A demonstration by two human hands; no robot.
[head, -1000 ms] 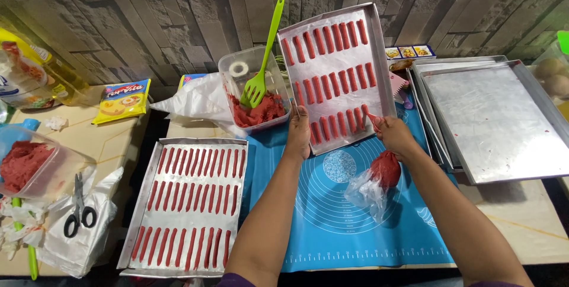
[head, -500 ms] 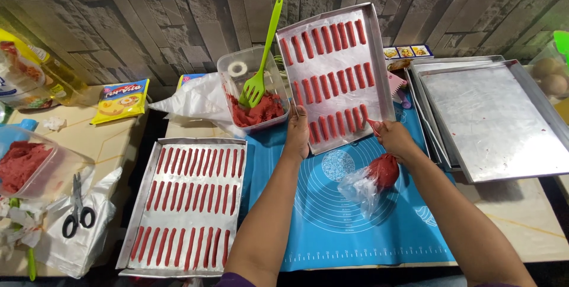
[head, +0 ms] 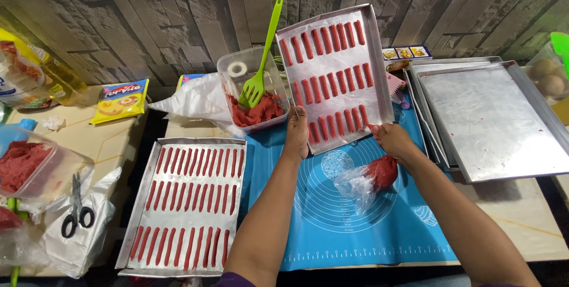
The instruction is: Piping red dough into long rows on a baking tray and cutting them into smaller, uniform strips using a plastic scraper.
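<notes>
Red strips already fill the flat tray (head: 186, 204) on the left. My left hand (head: 297, 130) and right hand (head: 392, 140) grip the tilted tray (head: 335, 74), fingers closed on its lower edge, steadying it above the blue mat (head: 355, 228) beside the piping bag (head: 370, 177).

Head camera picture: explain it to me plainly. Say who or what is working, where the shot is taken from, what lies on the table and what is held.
No machine here: a person works with two bare hands, and the camera sits on their head, looking down. The left hand and right hand grip the lower edge of a metal tray tilted up against the wall, lined with piped red strips. Under the right hand hangs a plastic piping bag of red paste. Below lies a blue silicone mat. To the left sits a second filled tray, behind it a clear tub of red paste with a green spatula. Empty trays stack on the right; scissors lie far left.
</notes>
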